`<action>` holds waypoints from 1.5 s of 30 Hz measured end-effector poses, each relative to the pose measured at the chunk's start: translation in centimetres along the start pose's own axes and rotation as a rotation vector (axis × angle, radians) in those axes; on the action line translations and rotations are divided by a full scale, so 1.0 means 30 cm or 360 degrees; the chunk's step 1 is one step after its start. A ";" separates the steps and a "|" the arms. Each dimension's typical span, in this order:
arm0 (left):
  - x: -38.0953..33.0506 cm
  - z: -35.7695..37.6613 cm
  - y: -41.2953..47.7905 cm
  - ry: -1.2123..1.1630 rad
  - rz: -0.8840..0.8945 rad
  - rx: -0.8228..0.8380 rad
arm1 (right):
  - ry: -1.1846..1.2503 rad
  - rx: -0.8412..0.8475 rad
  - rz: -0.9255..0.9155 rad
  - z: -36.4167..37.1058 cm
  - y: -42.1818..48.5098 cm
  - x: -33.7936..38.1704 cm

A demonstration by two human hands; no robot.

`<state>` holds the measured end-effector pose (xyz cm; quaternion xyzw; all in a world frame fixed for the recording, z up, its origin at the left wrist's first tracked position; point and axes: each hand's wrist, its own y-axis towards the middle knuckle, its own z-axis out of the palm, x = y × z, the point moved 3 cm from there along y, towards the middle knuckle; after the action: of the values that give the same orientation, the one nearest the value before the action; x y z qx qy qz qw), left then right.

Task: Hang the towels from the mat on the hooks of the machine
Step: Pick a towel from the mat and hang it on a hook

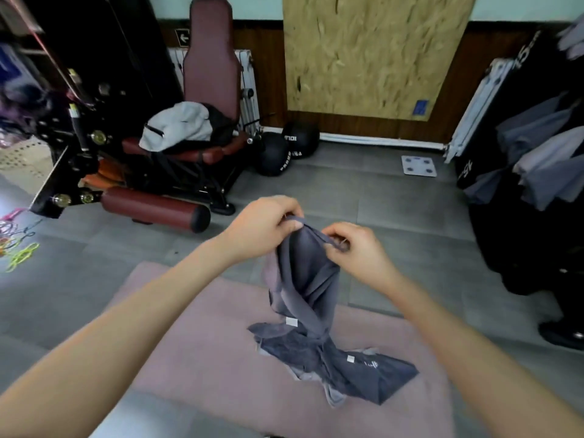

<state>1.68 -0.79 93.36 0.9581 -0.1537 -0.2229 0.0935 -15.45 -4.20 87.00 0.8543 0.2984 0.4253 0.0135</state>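
Note:
A dark grey towel (305, 279) hangs lifted above the pink mat (202, 343), its lower end still touching a heap of grey towels (341, 365) on the mat. My left hand (265, 226) pinches the towel's top edge at its hanging loop. My right hand (354, 251) pinches the same loop a little to the right. On the black machine (518, 235) at the right, several grey towels (546, 165) hang from its side.
A maroon exercise bench (202, 99) with a white bag on its seat stands at the back left. Two black medicine balls (278, 153) lie by the wall. A white scale (418, 165) sits on the grey floor. Coloured clips (15, 245) lie at far left.

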 end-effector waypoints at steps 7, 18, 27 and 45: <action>0.022 -0.221 0.068 -0.0003 -0.0037 -0.0041 | 0.0347 -0.0176 0.0184 0.051 0.022 0.041; 0.391 -0.458 0.063 -0.0089 -0.0358 -0.0266 | -0.0080 -0.0176 0.0517 0.210 0.066 -0.006; 0.712 -0.455 -0.022 0.0045 -0.0452 -0.0065 | -0.0106 0.0058 0.0830 0.244 -0.058 -0.099; 0.649 -0.133 -0.089 -0.0045 -0.0353 0.0424 | -0.0079 0.0117 0.0720 0.350 0.093 0.097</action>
<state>20.79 -4.40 88.45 0.9698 -0.0765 -0.2230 -0.0618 -4.99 -2.56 83.16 0.9096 0.1141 0.3851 -0.1061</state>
